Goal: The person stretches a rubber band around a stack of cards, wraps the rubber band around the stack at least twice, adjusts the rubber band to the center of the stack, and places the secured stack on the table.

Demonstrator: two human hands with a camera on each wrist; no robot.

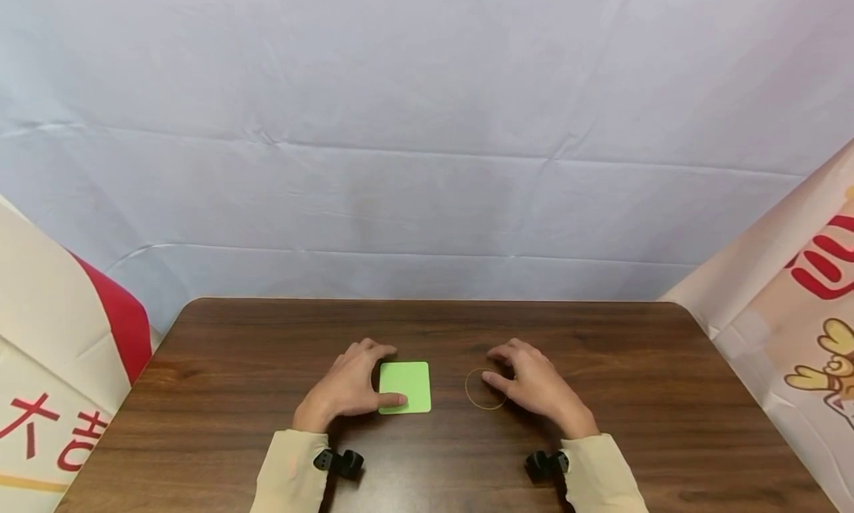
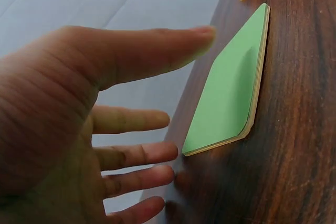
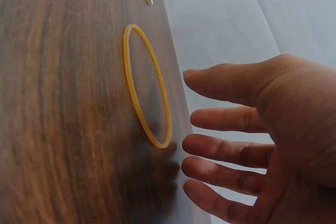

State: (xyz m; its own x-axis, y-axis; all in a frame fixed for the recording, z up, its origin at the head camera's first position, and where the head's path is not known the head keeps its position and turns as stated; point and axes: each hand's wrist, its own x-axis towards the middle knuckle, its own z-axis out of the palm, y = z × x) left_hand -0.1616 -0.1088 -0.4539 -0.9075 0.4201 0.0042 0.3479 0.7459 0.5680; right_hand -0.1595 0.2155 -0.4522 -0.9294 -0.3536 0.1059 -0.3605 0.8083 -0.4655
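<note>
A light green square pad [image 1: 415, 383] with rounded corners and a layered tan edge lies flat on the wooden table. My left hand [image 1: 350, 385] is at its left side, thumb stretched over the near part of the pad and the other fingers spread beyond its far left corner. In the left wrist view, a gap shows between that thumb and the green surface [image 2: 226, 93]. To the right lies a thin yellow rubber band [image 3: 128, 72], forming a loose ring. My right hand [image 1: 536, 382] hovers beside it with relaxed, parted fingers, its thumb overlapping the ring in the head view.
The brown table [image 1: 427, 328] has rounded far corners. Behind it hangs a pale, creased cloth [image 1: 427, 202]. Printed cloths with red characters flank the table at the left [image 1: 47, 394] and right [image 1: 800, 335]. Each wrist wears a black camera strap.
</note>
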